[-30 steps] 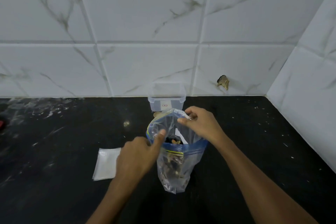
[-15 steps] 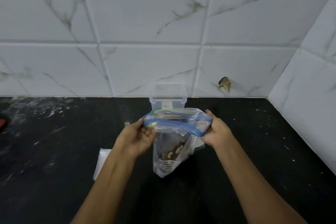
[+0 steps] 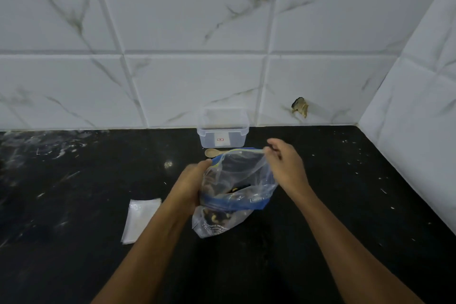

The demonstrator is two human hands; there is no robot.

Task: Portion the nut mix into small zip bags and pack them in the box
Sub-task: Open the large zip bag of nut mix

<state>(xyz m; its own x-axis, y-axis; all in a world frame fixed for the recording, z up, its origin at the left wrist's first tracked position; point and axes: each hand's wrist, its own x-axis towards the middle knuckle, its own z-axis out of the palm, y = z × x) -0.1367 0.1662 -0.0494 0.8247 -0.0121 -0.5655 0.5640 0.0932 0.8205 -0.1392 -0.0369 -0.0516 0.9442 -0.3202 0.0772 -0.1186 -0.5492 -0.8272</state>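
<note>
Clear plastic zip bag (image 3: 243, 175) with blue-and-yellow seal strip, dark and tan nuts inside. Speckled black stone counter (image 3: 345, 205). White grey-veined marble-pattern wall tiles (image 3: 197, 7). Pale wooden spoon (image 3: 212, 153). Translucent small bags (image 3: 140, 219).

Both forearms reach forward, left hand (image 3: 190, 185) curled in a grip, right hand (image 3: 286, 165) pinching.

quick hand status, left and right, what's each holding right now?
Left hand: closed on the left side of the clear blue-zip plastic bag of nut mix.
Right hand: pinching the same bag's far rim, pulling its mouth open.
</note>
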